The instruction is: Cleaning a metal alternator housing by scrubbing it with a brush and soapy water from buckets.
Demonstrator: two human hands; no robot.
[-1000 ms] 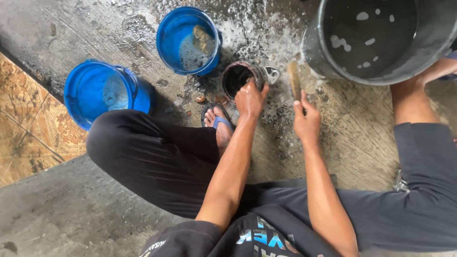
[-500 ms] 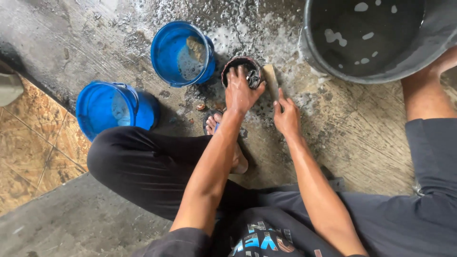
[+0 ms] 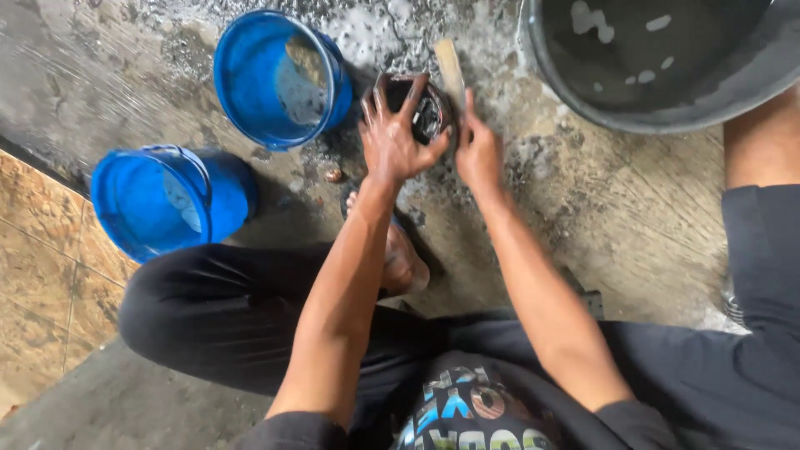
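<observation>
Left hand grip point(image 3: 392, 137): fingers are spread wide and laid over the rim of a small dark round container point(image 3: 423, 104); the palm is pressed on its near-left edge, so the container is covered and touched rather than closed around. Right hand grip point(image 3: 477, 150): fingers are extended forward and held together along the container's right side, just beside a flat wooden stick point(image 3: 451, 71); whether the stick is touched cannot be told, and nothing is seen clenched in that hand.

The container is set on the wet concrete floor point(image 3: 633, 225), between the two hands, at the top centre of the view. Dark, glossy contents are seen inside it, partly hidden by the left fingers. The stick is laid on the floor, pointing away from the person, just right of the container.

A blue plastic bucket point(image 3: 279, 79) is placed upright just left of the container, with murky residue seen inside. A second blue bucket point(image 3: 167, 200) is positioned further left and nearer, close to the edge of a brown tiled strip point(image 3: 42, 250). A large grey basin point(image 3: 658, 62) holding dark water with pale specks is located at the upper right, well apart from the hands.

A bare foot in a sandal point(image 3: 400, 250) is seen under the left forearm. Dark trousers are worn; a squat posture is shown.
</observation>
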